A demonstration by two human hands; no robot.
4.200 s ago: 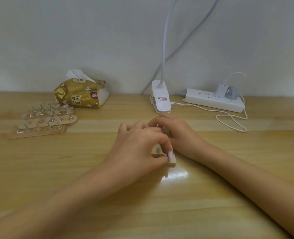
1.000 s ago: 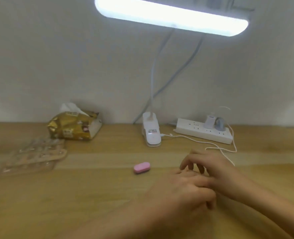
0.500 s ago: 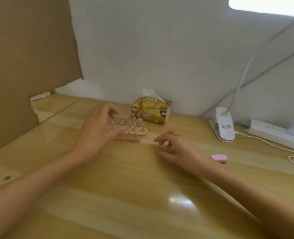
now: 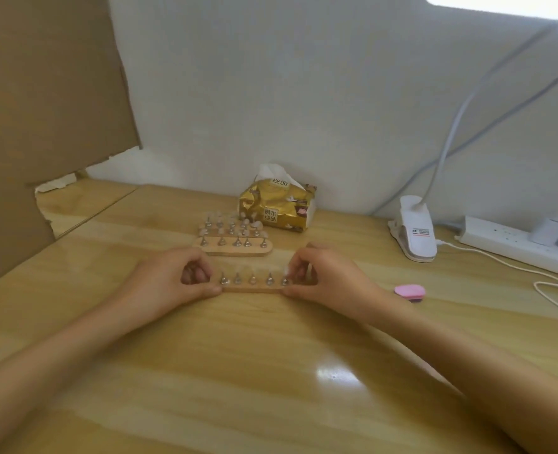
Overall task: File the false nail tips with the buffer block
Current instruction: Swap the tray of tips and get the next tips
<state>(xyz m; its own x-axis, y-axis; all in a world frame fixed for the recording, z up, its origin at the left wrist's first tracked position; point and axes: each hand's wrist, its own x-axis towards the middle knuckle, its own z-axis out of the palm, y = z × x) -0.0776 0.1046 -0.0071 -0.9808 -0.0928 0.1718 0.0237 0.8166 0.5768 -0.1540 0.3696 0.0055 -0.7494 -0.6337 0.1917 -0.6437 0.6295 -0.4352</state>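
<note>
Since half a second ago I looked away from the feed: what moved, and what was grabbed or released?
A wooden nail-tip strip now lies in front of the stack of strips, pulled toward the person. The left hand, then resting on the stack, now pinches its left end; the right hand, then free, pinches its right end. The pink buffer block, tissue pack and lamp clip stayed put.

A wooden table (image 4: 205, 371) carries a wooden strip of nail stands (image 4: 253, 287) at centre, more strips (image 4: 233, 245) at twelve o'clock, a tissue pack (image 4: 276, 208) behind them, and a pink buffer block (image 4: 409, 292), lamp clip (image 4: 415, 231) and power strip (image 4: 513, 245) toward two o'clock.
</note>
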